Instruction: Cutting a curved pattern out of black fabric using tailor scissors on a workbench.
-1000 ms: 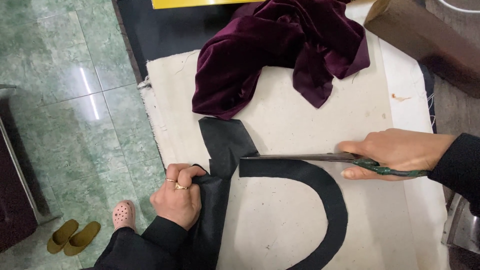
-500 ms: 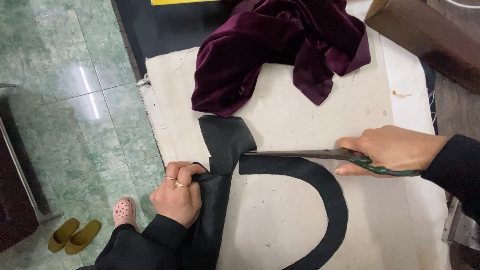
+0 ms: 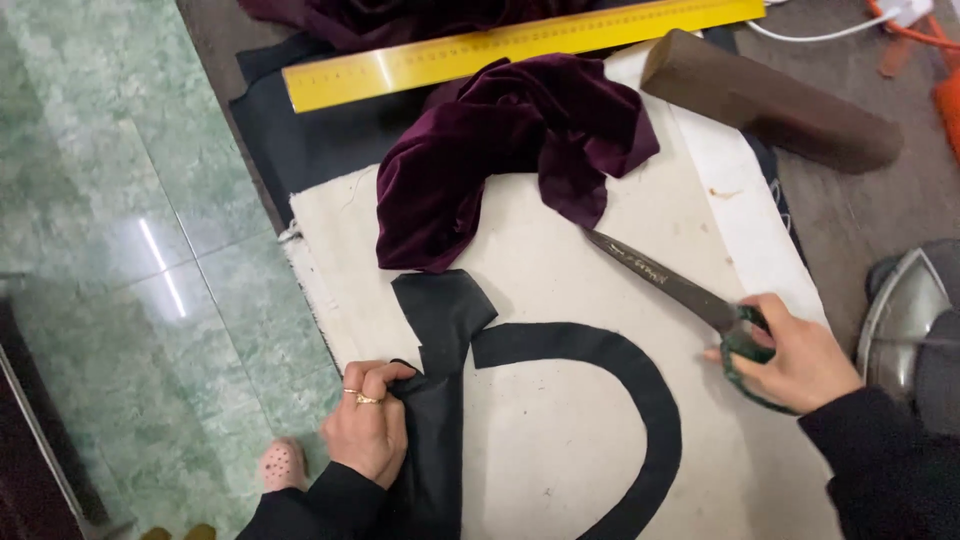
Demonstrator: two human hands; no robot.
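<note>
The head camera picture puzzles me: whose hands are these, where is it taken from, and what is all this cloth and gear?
A person wears the camera on their head, so you look down on their own two hands. The left hand pinches a piece of black fabric lying on a cream cloth that covers the work surface. The right hand grips large scissors by their green handles, blades shut and pointing away over the cream cloth. Behind lie crumpled purple velvet, a long yellow ruler and a brown wooden block. Green floor tiles show on the left.
</note>
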